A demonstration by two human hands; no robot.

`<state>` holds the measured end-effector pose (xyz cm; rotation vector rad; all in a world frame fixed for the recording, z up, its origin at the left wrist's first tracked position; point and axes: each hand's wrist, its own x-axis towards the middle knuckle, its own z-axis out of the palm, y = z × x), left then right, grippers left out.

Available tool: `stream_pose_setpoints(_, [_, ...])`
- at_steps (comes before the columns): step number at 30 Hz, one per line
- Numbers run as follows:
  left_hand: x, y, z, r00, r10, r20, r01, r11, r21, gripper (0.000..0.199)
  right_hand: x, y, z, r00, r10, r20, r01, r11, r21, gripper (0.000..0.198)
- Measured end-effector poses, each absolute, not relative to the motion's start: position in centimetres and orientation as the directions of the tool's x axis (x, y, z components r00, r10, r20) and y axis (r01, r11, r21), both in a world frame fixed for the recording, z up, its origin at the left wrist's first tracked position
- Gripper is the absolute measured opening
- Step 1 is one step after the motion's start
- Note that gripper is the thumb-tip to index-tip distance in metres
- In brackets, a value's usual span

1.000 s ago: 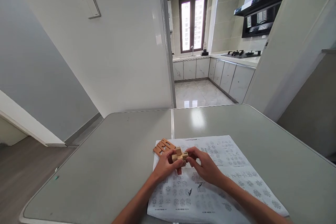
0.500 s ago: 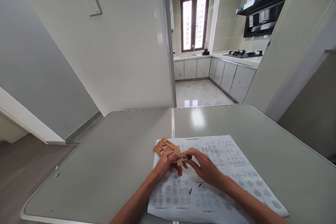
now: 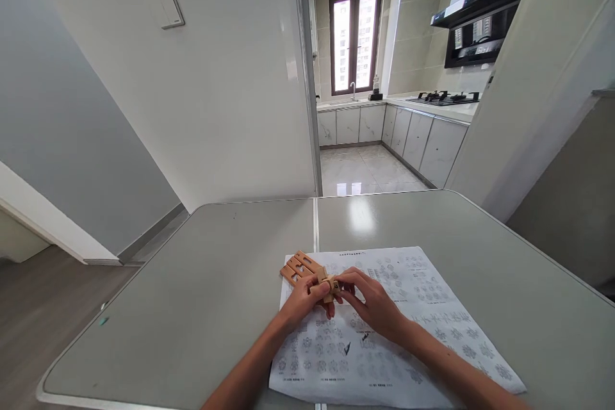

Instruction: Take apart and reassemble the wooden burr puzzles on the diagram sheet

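Between my hands, just above the paper, is a small cluster of interlocked pale wooden blocks, a wooden burr puzzle. My left hand grips its left side, thumb on top and fingers curled beneath. My right hand pinches its right side between thumb and fingertips. Fingers cover much of the cluster, so how its pieces fit is partly hidden. Just behind my left hand several notched wooden bars lie side by side, with small marks on their ends.
Under my hands a large printed instruction sheet with rows of small diagrams and pen ticks lies on the grey table. A seam runs down the tabletop. A small green bit lies near the left edge. Beyond is a kitchen with a stove.
The wooden burr puzzle has been turned in my fingers; the piece end marked 3 no longer faces me as clearly. Both hands stay in nearly the same place.
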<state>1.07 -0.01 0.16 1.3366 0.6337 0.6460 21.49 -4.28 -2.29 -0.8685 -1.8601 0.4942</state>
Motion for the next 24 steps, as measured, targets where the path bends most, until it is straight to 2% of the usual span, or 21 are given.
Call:
stream_pose_setpoints(2, [1.0,-0.1,0.2,0.681,0.731,-0.049,-0.038,0.102,0.994,0.060,21.5,-4.3,-2.4,-0.241,0.754,0.611,0.354,0.655,-0.668,0.015])
stream_pose_setpoints(6, [0.8,-0.3,0.1,0.679,0.729,-0.082,0.029,0.086,0.996,0.060,21.6,-4.5,-2.1,-0.285,0.766,0.577,0.402,0.642,-0.654,0.034])
stream_pose_setpoints(8, [0.8,-0.4,0.0,0.678,0.729,-0.092,0.052,0.077,0.996,0.064,21.6,-4.6,-1.8,-0.313,0.765,0.563,0.427,0.642,-0.637,0.036])
stream_pose_setpoints(11, [0.9,-0.5,0.0,0.673,0.733,-0.099,0.058,0.081,0.995,0.073,21.6,-4.7,-1.5,-0.311,0.767,0.562,0.421,0.641,-0.642,0.026])
stream_pose_setpoints(14, [1.1,-0.6,0.3,0.684,0.715,-0.148,0.046,0.160,0.986,0.076,21.6,-4.6,-1.3,-0.274,0.774,0.570,0.388,0.632,-0.671,0.012])
stream_pose_setpoints(16, [1.3,-0.7,0.6,0.685,0.710,-0.165,0.039,0.191,0.981,0.071,21.6,-4.4,-1.3,-0.230,0.785,0.575,0.379,0.616,-0.691,0.007])
stream_pose_setpoints(20, [1.6,-0.8,1.1,0.675,0.721,-0.155,0.024,0.189,0.982,0.057,21.4,-4.2,-1.7,-0.150,0.795,0.588,0.391,0.594,-0.703,0.009])
stream_pose_setpoints(24, [1.6,-0.8,1.0,0.674,0.721,-0.160,0.000,0.216,0.976,0.050,21.3,-4.3,-1.9,-0.156,0.776,0.612,0.428,0.611,-0.666,0.011])
